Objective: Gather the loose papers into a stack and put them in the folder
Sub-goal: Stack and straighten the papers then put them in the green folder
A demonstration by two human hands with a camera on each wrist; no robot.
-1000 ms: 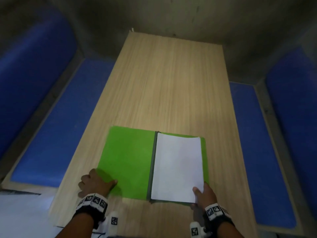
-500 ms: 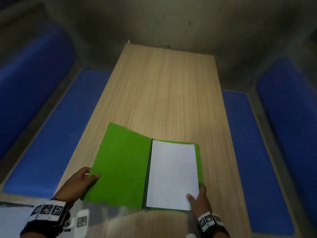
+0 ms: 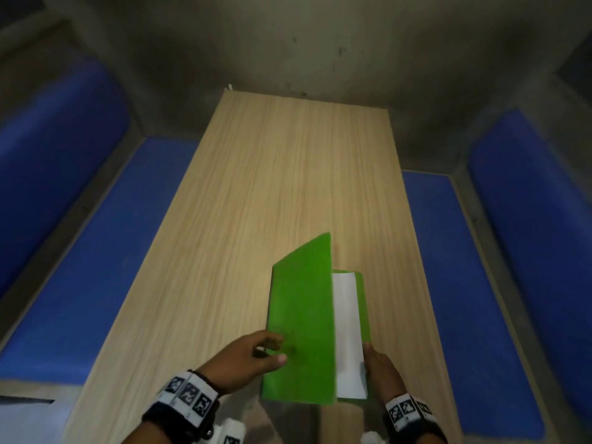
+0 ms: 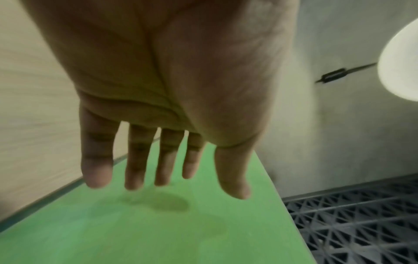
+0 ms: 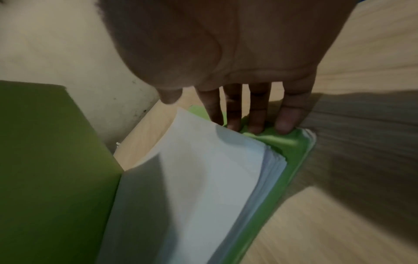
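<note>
head view, going left to right: the left hand [image 3: 248, 357] is behind the raised green cover [image 3: 301, 328] of the folder [image 3: 363, 302], its fingers straight and a little spread. from the left wrist they hang just over the green face, and i cannot tell whether the tips touch it. the cover stands near upright, tipping toward the stack of papers [image 3: 347, 334], which lies on the folder's back half near the front edge of the tabletop [image 3: 288, 174], toward its right corner. the right hand [image 3: 381, 371] rests at the stack's near right corner; the right wrist view shows its fingers [image 5: 256, 114] straight and close together, pressing the green edge beside the sheets, with the thumb apart from them.

to close it well, the left hand should guide the cover down slowly with flat fingers and not let it drop, since a falling flap can push air under the top sheet and shift it. the right hand should hold the corner until the cover is almost down, then slide out sideways so no sheet is dragged along. the near edges of the stack look fanned, so a light tap square first would help.

against half a second ago, the cover has gone from a low tilt at the left to near upright over the spine, hiding most of the paper, and the left hand has moved right with it. the right hand has stayed at its corner.
</note>
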